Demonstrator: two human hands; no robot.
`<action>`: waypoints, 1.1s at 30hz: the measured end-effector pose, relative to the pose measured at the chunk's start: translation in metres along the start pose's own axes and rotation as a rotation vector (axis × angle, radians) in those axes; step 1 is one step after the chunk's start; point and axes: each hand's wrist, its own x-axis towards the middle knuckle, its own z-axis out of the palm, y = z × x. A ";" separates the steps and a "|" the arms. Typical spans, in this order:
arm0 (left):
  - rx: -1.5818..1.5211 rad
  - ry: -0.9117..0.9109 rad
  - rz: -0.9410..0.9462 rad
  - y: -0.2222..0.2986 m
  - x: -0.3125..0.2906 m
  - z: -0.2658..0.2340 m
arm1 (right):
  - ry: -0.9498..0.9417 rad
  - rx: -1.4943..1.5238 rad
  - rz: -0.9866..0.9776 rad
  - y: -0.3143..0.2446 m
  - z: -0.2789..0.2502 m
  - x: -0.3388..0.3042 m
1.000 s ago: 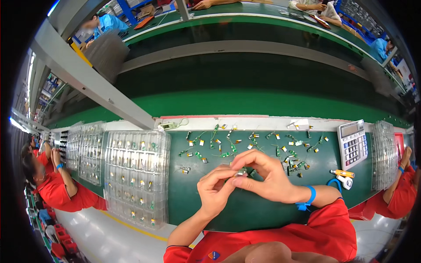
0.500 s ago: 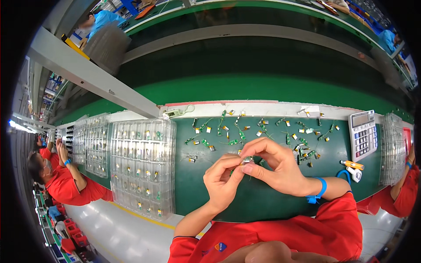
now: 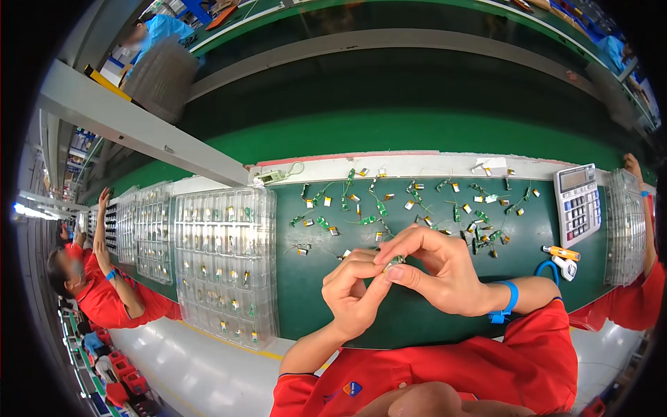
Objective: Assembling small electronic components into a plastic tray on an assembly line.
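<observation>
In front of my chest, my left hand (image 3: 353,290) and my right hand (image 3: 446,274) meet over the green work table (image 3: 313,278). Thumbs and fingertips of both pinch one small circuit board (image 3: 396,263), green with a silvery part; the fingers cover most of it. Beyond my hands lie several loose green boards with thin wires and small silver-and-yellow battery cells (image 3: 333,231), scattered across the tabletop. A blue band (image 3: 513,299) circles my right wrist.
Clear plastic trays (image 3: 226,267) holding small boards stand at the left. A calculator (image 3: 577,205), an orange-handled tool (image 3: 560,253) and a white object with a blue loop (image 3: 565,270) lie at the right. More clear trays (image 3: 625,229) stand beyond. Co-workers in red (image 3: 125,295) flank me.
The piece between my fingertips has turned: its silvery face showed before, and more green shows now. My hands stay nearly in place. The co-worker at the left has raised an arm.
</observation>
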 end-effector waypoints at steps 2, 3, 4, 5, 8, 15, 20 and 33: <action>0.014 -0.003 0.009 0.000 -0.001 0.000 | 0.004 0.034 -0.008 0.001 0.000 -0.001; 0.025 -0.003 0.022 0.000 -0.001 0.000 | 0.004 0.063 -0.016 0.002 0.001 -0.001; 0.027 -0.006 0.021 0.000 0.000 0.001 | 0.006 0.066 -0.017 0.002 0.000 -0.001; 0.030 -0.008 0.020 0.000 0.001 0.003 | 0.007 0.075 -0.012 0.003 -0.001 0.000; 0.017 -0.006 -0.042 0.005 0.006 0.004 | 0.008 0.096 0.009 0.003 -0.003 0.001; -0.260 -0.006 -0.253 0.005 0.005 -0.004 | 0.008 -0.145 0.073 0.001 0.000 0.000; -0.243 -0.015 -0.203 -0.002 0.000 -0.003 | -0.055 -0.345 -0.093 0.002 -0.003 0.005; 0.142 -0.016 -0.247 0.001 -0.004 -0.005 | -0.032 -0.151 -0.069 0.006 -0.004 0.004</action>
